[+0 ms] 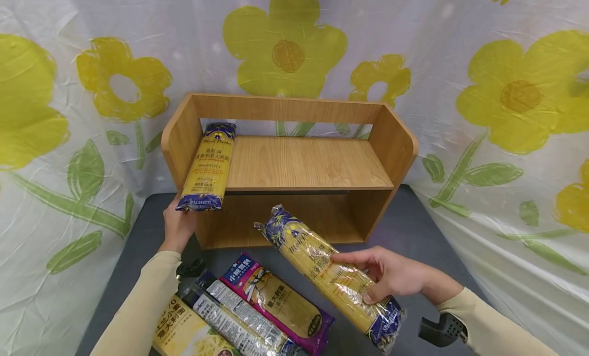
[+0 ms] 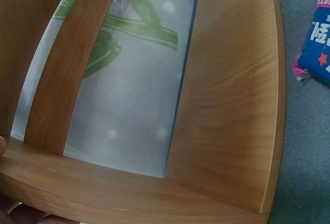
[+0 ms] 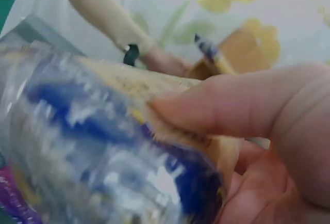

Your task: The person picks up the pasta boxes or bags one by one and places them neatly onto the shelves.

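My right hand grips a yellow and blue spaghetti packet by its sides, tilted above the table in front of the shelf. The same packet fills much of the right wrist view, blurred, with the thumb across it. At the wooden shelf's left side, my left hand holds the side panel; the left wrist view shows parts of the fingers on both faces of the panel. Just above that hand, another spaghetti packet lies on the upper tier against the left wall, its front end jutting over the edge.
Several pasta packs lie on the dark table in front of the shelf: a purple and pink pasta bag, a dark clear-wrapped packet and a yellow box. Behind hangs a flower-printed cloth.
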Demonstrator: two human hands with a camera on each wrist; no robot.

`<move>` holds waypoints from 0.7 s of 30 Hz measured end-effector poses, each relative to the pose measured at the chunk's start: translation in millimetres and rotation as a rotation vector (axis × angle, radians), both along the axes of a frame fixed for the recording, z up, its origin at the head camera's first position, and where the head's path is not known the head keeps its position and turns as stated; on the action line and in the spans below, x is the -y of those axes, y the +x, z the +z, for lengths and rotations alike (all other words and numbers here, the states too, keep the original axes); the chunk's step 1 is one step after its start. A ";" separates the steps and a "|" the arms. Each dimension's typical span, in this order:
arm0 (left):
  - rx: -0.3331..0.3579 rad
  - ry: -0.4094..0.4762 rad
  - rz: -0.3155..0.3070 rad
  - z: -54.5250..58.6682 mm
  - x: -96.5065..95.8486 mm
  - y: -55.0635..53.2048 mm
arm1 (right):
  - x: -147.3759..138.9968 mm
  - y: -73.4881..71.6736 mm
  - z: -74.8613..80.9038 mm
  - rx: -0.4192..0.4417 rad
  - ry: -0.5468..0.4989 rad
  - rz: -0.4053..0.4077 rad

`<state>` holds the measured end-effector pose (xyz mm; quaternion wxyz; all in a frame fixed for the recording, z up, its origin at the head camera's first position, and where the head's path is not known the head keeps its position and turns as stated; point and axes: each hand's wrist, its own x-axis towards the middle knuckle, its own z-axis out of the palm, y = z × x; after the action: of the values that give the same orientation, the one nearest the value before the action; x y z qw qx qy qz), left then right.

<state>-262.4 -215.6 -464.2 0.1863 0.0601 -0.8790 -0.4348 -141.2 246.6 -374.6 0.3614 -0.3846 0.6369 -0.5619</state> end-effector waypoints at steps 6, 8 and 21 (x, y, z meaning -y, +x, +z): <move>0.013 0.019 -0.006 -1.9 1.8 -0.2 | 25.1 -7.0 35.6 -0.092 0.052 -0.091; 0.015 0.017 -0.007 -2.1 1.1 -0.8 | 37.8 -8.9 44.7 -0.100 0.065 -0.149; 0.032 0.014 0.000 -1.5 1.9 0.7 | 165.6 -84.2 84.0 0.228 0.163 -0.734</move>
<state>-261.6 -217.5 -465.8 0.1718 0.0683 -0.8789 -0.4397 -225.5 81.1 -290.6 0.2342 -0.0364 0.7303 -0.6407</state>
